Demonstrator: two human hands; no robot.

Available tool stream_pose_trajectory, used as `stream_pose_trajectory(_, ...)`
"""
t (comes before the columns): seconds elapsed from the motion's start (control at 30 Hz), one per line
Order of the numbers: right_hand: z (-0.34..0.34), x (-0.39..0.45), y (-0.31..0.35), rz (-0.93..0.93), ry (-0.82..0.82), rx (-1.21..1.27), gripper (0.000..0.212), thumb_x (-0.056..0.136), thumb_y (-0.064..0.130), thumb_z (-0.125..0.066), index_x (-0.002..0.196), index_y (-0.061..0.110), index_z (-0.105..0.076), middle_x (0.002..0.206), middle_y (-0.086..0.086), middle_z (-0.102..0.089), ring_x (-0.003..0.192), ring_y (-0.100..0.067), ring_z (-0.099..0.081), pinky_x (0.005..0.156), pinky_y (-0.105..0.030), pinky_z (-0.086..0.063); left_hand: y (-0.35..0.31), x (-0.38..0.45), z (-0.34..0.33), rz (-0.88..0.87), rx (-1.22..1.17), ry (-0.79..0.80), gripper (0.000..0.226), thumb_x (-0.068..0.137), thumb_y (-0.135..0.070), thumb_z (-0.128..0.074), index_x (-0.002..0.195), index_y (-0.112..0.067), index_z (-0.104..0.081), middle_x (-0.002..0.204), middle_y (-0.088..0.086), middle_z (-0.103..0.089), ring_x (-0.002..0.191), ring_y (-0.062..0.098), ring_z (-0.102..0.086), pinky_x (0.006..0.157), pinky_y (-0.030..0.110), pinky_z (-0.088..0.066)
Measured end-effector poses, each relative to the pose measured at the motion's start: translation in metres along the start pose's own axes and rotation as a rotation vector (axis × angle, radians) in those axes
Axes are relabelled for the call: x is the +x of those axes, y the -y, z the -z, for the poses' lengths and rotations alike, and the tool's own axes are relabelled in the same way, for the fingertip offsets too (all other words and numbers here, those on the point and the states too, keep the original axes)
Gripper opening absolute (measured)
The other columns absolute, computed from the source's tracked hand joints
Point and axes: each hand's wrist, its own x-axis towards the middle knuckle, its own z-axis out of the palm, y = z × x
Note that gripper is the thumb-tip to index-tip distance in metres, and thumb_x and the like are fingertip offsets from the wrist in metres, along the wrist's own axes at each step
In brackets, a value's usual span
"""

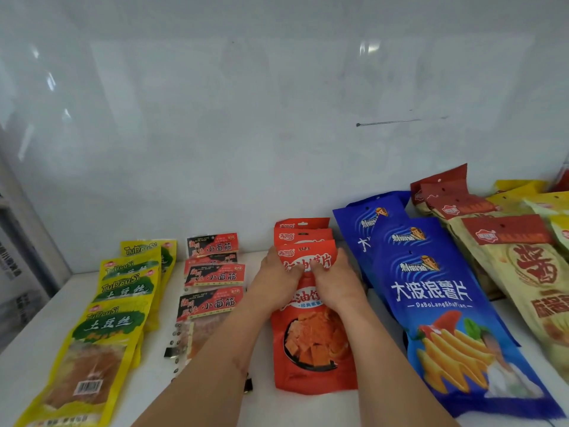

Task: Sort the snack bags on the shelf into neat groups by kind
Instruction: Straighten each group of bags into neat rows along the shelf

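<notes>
We have both hands on the orange bags (314, 340) in the middle of the shelf (24, 343), between the black-and-red packs (212, 275) and the blue chip bags (437, 303): our left hand (277, 278) and right hand (335, 282) lie side by side, fingers curled over the top bag's upper part. To do this well, we should probably square the fanned stack by drawing the edges into line with even pressure from both sides. We should also keep it from sliding into the blue bags just beside it or crushing the contents.
</notes>
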Motion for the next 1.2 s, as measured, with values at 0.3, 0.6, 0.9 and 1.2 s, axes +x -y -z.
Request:
stream_pose_trajectory(0.3,0.006,-0.009,-0.002,0.013,0.028,-0.054,0.058,0.089,0.056,-0.051,0.136,0.025,-0.040,0.129,-0.004,-0.056,0.113,-0.027,-0.061,0.094,-0.049,-0.053,0.002,-0.021,-0.007,0.054,0.171,-0.052,0.054,0.096,-0.044,-0.052,0.140,-0.015,-0.041,0.132,0.010,-0.057,0.115,0.029,-0.062,0.098,0.044,-0.052)
stream_pose_trajectory(0.6,0.017,-0.015,-0.002,0.065,0.067,-0.032,0.052,0.091,0.062,-0.039,0.129,0.028,-0.050,0.122,0.000,-0.063,0.108,-0.023,-0.064,0.093,-0.045,-0.053,-0.002,-0.045,-0.009,-0.053,0.354,-0.128,0.074,0.099,-0.055,-0.042,0.156,-0.013,-0.022,0.160,0.010,-0.026,0.146,0.031,-0.029,0.120,0.046,-0.027)
stream_pose_trajectory(0.9,0.020,-0.008,-0.003,0.008,0.170,0.071,0.058,0.097,0.062,-0.030,0.133,0.020,-0.051,0.122,-0.003,-0.066,0.107,-0.023,-0.065,0.096,-0.044,-0.052,0.009,-0.064,-0.017,-0.123,0.405,-0.014,0.081,0.101,-0.052,-0.044,0.160,-0.011,-0.007,0.168,0.006,-0.001,0.154,0.025,-0.001,0.124,0.040,-0.009)
stream_pose_trajectory(1.2,0.028,0.022,0.054,0.176,0.165,-0.311,0.069,0.094,0.066,-0.026,0.149,0.025,-0.035,0.150,-0.014,-0.040,0.135,-0.038,-0.042,0.109,-0.055,-0.038,0.001,-0.116,-0.011,-0.208,0.696,-0.005,0.074,0.099,-0.067,-0.026,0.160,-0.029,-0.008,0.169,0.000,0.005,0.155,0.028,0.012,0.124,0.048,0.003)
